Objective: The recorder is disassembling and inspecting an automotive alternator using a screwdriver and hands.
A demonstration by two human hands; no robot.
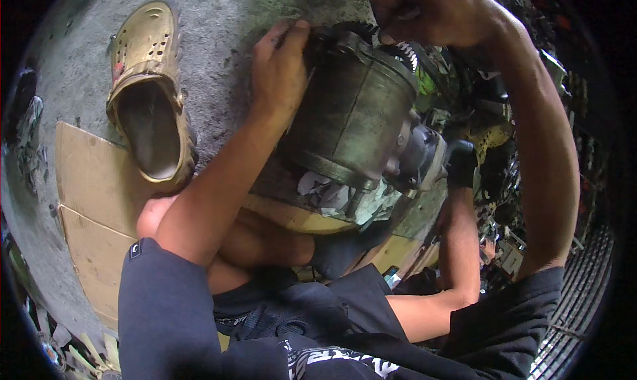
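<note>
A: Where is the motor housing point(352, 114)?

B: On the floor point(219, 21), between my knees. My left hand point(279, 68) lies flat on its side.

A: And the right hand point(431, 11)?

B: Its grip is narrow, pinching something small at the toothed rim point(405, 51). I should hold the housing steady and work slowly.

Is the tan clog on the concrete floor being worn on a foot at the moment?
No, the tan clog lies empty on the floor, left of the left hand that rests on the metal cylinder.
</note>
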